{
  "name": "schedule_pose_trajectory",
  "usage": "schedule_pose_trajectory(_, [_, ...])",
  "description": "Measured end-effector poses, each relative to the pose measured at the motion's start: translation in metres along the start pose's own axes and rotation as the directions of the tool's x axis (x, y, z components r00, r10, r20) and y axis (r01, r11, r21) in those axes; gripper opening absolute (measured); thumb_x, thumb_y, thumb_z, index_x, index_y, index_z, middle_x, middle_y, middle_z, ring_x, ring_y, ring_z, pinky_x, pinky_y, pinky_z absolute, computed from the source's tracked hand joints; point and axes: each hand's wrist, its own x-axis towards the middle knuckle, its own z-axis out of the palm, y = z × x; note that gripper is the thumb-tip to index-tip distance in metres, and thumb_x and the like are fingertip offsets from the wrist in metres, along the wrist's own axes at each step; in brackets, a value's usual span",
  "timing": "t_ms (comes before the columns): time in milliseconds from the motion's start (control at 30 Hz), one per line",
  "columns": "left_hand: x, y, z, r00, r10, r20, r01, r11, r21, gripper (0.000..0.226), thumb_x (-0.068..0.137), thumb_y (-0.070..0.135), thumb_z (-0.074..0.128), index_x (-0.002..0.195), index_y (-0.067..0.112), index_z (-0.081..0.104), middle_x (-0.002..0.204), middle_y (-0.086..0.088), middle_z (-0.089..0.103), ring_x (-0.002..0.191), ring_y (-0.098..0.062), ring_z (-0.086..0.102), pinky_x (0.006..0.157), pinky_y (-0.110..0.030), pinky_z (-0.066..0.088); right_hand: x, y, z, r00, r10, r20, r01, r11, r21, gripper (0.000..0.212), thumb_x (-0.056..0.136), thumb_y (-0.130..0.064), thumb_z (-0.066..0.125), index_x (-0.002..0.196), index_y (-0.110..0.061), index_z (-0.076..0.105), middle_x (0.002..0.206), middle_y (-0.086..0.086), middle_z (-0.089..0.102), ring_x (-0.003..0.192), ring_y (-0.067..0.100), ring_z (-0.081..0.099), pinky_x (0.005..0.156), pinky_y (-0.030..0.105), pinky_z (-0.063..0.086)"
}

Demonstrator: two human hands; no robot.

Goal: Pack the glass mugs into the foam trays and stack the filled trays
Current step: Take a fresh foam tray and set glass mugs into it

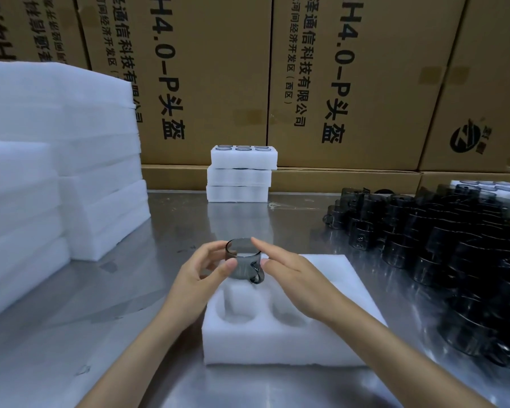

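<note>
While three filled trays (242, 172) sit stacked at the back, the left hand (202, 270) grips a mug (243, 265) over the empty tray (277, 343); right hand (289, 275) open beside it. Loose mugs (454, 260) crowd the bench (165, 290): plenty left.

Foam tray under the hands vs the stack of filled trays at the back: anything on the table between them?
Head view: only the smoky glass mug held over the foam tray; beyond it, bare steel table up to the stack of filled trays.
</note>
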Motion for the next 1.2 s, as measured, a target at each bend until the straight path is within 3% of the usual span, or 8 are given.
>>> schedule_pose_trajectory(133, [-0.001, 0.001, -0.002, 0.999, -0.019, 0.032, 0.019, 1.0, 0.001, 0.032, 0.076, 0.04, 0.06, 0.108, 0.036, 0.06, 0.107, 0.022, 0.067, 0.104, 0.005, 0.06, 0.081, -0.007, 0.044, -0.001, 0.001, 0.0, 1.0, -0.01, 0.008, 0.01, 1.0, -0.022, 0.044, 0.099, -0.028, 0.037, 0.142, -0.039, 0.037, 0.147, -0.02, 0.038, 0.135, -0.001, 0.031, 0.114, 0.028, 0.024])
schedule_pose_trajectory(367, [-0.004, 0.006, -0.006, 0.998, -0.046, 0.029, 0.045, 0.997, 0.055, 0.031, 0.087, 0.038, 0.054, 0.117, 0.043, 0.052, 0.124, 0.022, 0.057, 0.124, 0.002, 0.047, 0.101, -0.019, 0.036, -0.004, 0.001, 0.0, 0.996, -0.092, -0.009, 0.09, 0.985, -0.15, 0.049, 0.101, -0.024, 0.031, 0.148, -0.036, 0.024, 0.153, -0.027, 0.015, 0.139, -0.007, 0.012, 0.11, 0.016, 0.012])
schedule_pose_trajectory(533, [-0.014, 0.018, -0.015, 0.981, 0.178, 0.075, -0.193, 0.927, 0.323, 0.04, 0.088, 0.053, 0.038, 0.126, 0.045, 0.046, 0.135, 0.029, 0.045, 0.133, 0.008, 0.03, 0.11, -0.016, 0.02, -0.005, 0.003, 0.002, 0.989, -0.129, 0.076, 0.148, 0.919, -0.365, 0.053, 0.1, -0.025, 0.027, 0.151, -0.032, 0.014, 0.152, -0.029, 0.003, 0.135, -0.015, 0.001, 0.106, 0.008, 0.004])
schedule_pose_trajectory(667, [-0.016, 0.015, -0.019, 0.966, 0.162, 0.201, -0.246, 0.813, 0.527, 0.038, 0.086, 0.055, 0.026, 0.118, 0.052, 0.047, 0.13, 0.036, 0.043, 0.136, 0.012, 0.022, 0.112, -0.015, 0.006, -0.002, 0.001, 0.006, 0.982, -0.092, 0.165, 0.167, 0.831, -0.531, 0.051, 0.1, -0.026, 0.024, 0.151, -0.024, 0.018, 0.158, -0.015, 0.007, 0.143, -0.001, 0.003, 0.114, 0.019, 0.005])
schedule_pose_trajectory(800, [-0.015, 0.009, -0.02, 0.969, 0.107, 0.221, -0.216, 0.8, 0.56, 0.033, 0.087, 0.051, 0.026, 0.11, 0.053, 0.051, 0.122, 0.042, 0.043, 0.132, 0.012, 0.027, 0.109, -0.01, 0.005, 0.0, -0.001, 0.006, 0.975, -0.03, 0.221, 0.161, 0.778, -0.607, 0.05, 0.1, -0.028, 0.023, 0.149, -0.023, 0.024, 0.159, -0.01, 0.011, 0.145, 0.006, 0.008, 0.117, 0.029, 0.011])
schedule_pose_trajectory(933, [-0.019, 0.011, -0.015, 0.98, 0.108, 0.165, -0.176, 0.857, 0.484, 0.042, 0.08, 0.061, 0.021, 0.105, 0.056, 0.054, 0.121, 0.039, 0.049, 0.127, 0.015, 0.034, 0.108, -0.011, 0.013, -0.001, 0.001, 0.005, 0.978, -0.045, 0.202, 0.157, 0.798, -0.582, 0.049, 0.1, -0.028, 0.023, 0.148, -0.025, 0.026, 0.158, -0.012, 0.014, 0.144, 0.004, 0.01, 0.115, 0.027, 0.011])
schedule_pose_trajectory(1067, [-0.024, 0.009, -0.009, 0.991, 0.134, 0.015, -0.132, 0.951, 0.278, 0.034, 0.086, 0.05, 0.039, 0.11, 0.042, 0.063, 0.12, 0.025, 0.06, 0.119, 0.01, 0.048, 0.1, -0.012, 0.033, -0.002, 0.001, -0.007, 0.995, -0.099, 0.032, 0.103, 0.926, -0.363, 0.044, 0.1, -0.033, 0.034, 0.143, -0.031, 0.039, 0.15, -0.017, 0.033, 0.139, -0.001, 0.021, 0.11, 0.022, 0.018])
schedule_pose_trajectory(1200, [-0.017, 0.001, -0.01, 0.993, -0.118, -0.012, 0.119, 0.99, 0.078, 0.025, 0.1, 0.035, 0.041, 0.113, 0.04, 0.062, 0.119, 0.025, 0.061, 0.117, 0.011, 0.049, 0.1, -0.023, 0.038, 0.003, 0.018, -0.048, 0.957, -0.093, -0.273, 0.004, 0.95, -0.311, 0.039, 0.096, -0.029, 0.046, 0.135, -0.025, 0.052, 0.138, -0.009, 0.052, 0.126, 0.008, 0.044, 0.1, 0.022, 0.032])
